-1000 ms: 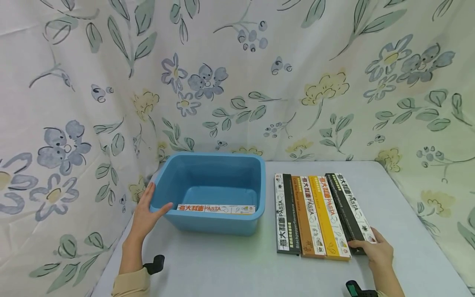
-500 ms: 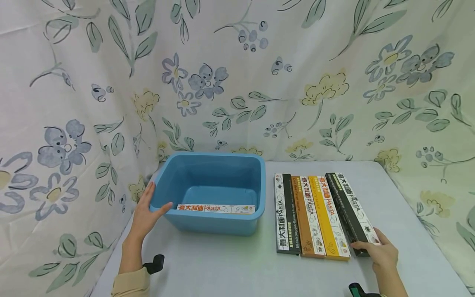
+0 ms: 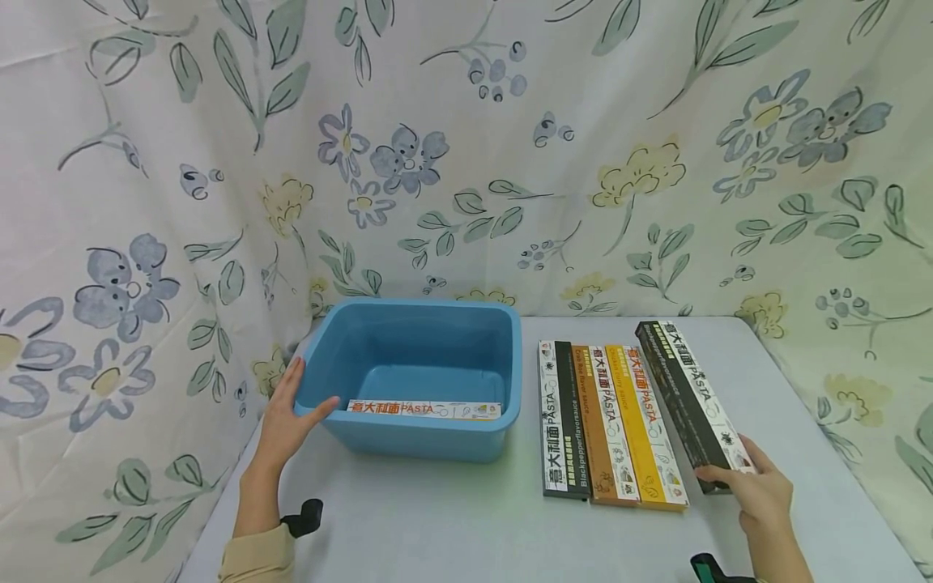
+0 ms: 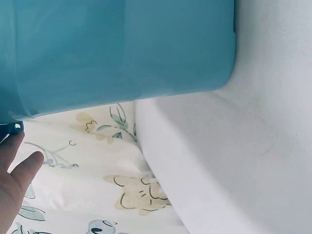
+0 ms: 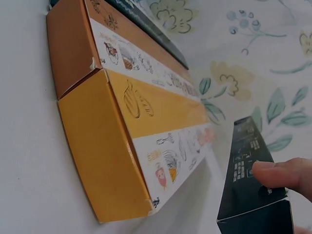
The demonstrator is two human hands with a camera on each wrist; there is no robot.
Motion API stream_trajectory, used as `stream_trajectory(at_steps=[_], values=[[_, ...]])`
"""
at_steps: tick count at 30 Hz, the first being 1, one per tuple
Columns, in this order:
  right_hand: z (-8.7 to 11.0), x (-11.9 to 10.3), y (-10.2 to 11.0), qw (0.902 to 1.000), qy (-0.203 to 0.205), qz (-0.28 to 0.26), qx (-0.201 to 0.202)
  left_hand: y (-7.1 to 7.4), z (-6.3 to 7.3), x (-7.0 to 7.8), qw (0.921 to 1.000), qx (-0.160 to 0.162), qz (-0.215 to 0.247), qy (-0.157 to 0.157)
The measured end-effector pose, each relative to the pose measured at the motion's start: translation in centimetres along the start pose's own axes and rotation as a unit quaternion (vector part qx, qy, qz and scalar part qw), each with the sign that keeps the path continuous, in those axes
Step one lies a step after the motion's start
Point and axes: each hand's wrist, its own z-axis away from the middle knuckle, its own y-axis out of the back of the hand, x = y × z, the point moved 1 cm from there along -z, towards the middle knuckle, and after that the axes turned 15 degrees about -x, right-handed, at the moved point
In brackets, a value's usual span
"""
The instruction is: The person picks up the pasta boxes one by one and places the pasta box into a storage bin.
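My right hand [image 3: 761,490] pinches the near end of a black-and-white pasta box [image 3: 691,397] between thumb and fingers. The box's far end is raised. In the right wrist view, the thumb [image 5: 282,174] presses on the dark side of that pasta box [image 5: 243,183]; the fingers beneath are mostly hidden. To its left lie a yellow pasta box [image 3: 645,429], a brown one [image 3: 601,429] and another black-and-white one [image 3: 564,421], side by side. At the left, my left hand [image 3: 283,425] rests at the blue bin's [image 3: 423,444] left corner, thumb and fingers spread along the rim.
One more pasta box [image 3: 424,410] lies inside the bin along its front wall, partly hidden by the rim. A floral curtain [image 3: 474,162] hangs behind and beside the white table [image 3: 437,518].
My right hand has drawn the black-and-white pasta box a little to the right, away from the yellow one, and lifted it, with the far end rising. My left hand and the bin have stayed put.
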Motion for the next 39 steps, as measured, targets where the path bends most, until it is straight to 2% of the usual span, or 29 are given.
stream_trajectory(at_steps=[3, 7, 15, 26, 39], values=[[0.1, -0.4, 0.1, 0.9999, 0.009, 0.007, 0.000, 0.0, 0.0, 0.0, 1.0000, -0.001, 0.000, 0.002], [3.3, -3.5, -1.0, 0.9998, 0.018, 0.010, -0.007, 0.0, 0.1, 0.1, 1.0000, -0.002, 0.000, 0.005], [2.7, -3.2, -0.9, 0.9988, 0.048, 0.002, 0.004, 0.0, 0.1, 0.1, 1.0000, -0.002, 0.001, 0.003], [5.2, -6.2, -1.7, 0.9992, 0.027, 0.018, -0.021, 0.0, 0.1, -0.1, 1.0000, -0.002, 0.003, -0.006], [5.7, -7.2, -2.3, 0.9987, 0.040, 0.013, -0.028, 0.1, 0.0, 0.0, 1.0000, -0.002, -0.002, -0.006]])
